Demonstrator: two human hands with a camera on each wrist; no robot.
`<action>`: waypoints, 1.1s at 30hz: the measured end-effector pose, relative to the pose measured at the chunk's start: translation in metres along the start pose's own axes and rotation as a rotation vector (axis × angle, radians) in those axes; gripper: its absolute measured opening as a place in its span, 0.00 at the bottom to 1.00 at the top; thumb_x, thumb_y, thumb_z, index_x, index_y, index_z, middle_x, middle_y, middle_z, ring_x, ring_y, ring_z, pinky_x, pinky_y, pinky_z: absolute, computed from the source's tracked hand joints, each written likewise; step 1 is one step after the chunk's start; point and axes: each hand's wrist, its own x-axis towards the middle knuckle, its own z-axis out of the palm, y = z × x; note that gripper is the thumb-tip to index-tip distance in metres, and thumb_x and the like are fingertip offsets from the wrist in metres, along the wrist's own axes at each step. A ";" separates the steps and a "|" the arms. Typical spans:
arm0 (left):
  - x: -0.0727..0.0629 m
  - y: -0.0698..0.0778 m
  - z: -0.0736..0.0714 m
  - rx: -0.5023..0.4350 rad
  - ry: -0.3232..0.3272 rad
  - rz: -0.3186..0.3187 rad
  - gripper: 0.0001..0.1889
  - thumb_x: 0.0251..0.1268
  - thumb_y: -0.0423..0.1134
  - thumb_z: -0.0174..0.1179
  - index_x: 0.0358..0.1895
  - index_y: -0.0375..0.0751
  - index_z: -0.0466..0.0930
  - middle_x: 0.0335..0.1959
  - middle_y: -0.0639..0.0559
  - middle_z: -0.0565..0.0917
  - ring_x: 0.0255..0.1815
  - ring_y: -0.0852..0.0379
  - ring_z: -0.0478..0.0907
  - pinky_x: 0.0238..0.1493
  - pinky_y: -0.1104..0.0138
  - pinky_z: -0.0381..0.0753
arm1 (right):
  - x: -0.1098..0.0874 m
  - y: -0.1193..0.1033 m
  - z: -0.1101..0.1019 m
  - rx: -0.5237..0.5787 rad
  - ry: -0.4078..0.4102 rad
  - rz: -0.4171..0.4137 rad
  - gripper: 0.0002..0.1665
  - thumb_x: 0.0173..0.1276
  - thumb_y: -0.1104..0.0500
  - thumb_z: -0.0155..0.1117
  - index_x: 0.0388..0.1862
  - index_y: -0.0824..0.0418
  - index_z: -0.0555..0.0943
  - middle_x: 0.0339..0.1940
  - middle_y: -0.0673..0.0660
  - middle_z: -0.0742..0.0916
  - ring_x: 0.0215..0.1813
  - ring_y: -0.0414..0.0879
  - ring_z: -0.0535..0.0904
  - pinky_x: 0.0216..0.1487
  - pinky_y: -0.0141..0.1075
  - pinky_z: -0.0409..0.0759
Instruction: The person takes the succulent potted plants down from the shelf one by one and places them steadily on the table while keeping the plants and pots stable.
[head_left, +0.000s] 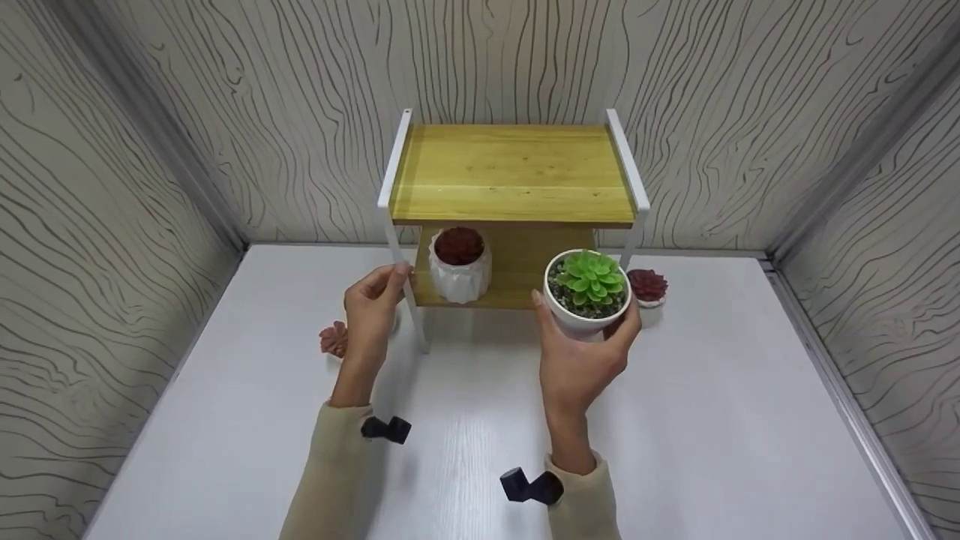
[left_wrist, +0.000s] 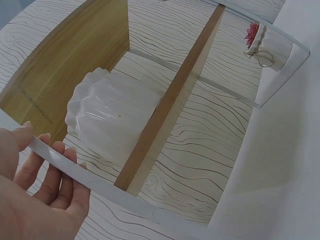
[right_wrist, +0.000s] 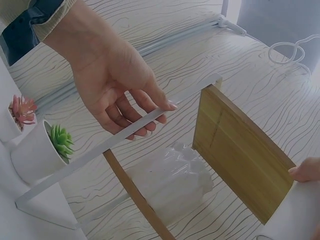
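Observation:
At the small two-tier shelf [head_left: 510,172], my left hand [head_left: 371,300] pinches the white left front post [head_left: 418,322], thumb and curled fingers around it in the left wrist view. My right hand [head_left: 585,371] grips a white pot [head_left: 571,322] from below and the sides, in front of the shelf's right half. A bright green succulent [head_left: 591,277] on dark gravel fills that pot. On the lower board's left side stands a white ribbed pot [head_left: 459,281] holding a dark red succulent [head_left: 459,246]. The right wrist view catches only part of the right hand [right_wrist: 309,170].
Right of the shelf stands a small pot with a dark red succulent [head_left: 647,285], twine [left_wrist: 263,57] tied around it. On the left are a reddish succulent [head_left: 334,339] and a white pot [right_wrist: 37,155] with a small green plant. Wood-patterned walls [head_left: 510,60] enclose the white table [head_left: 720,420].

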 end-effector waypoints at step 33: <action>-0.001 -0.002 -0.001 -0.004 0.005 0.015 0.15 0.76 0.47 0.65 0.51 0.39 0.90 0.48 0.46 0.91 0.55 0.60 0.86 0.65 0.60 0.85 | 0.043 0.020 -0.074 -0.112 -0.149 0.035 0.59 0.52 0.61 0.88 0.79 0.65 0.65 0.74 0.59 0.76 0.75 0.49 0.74 0.76 0.53 0.77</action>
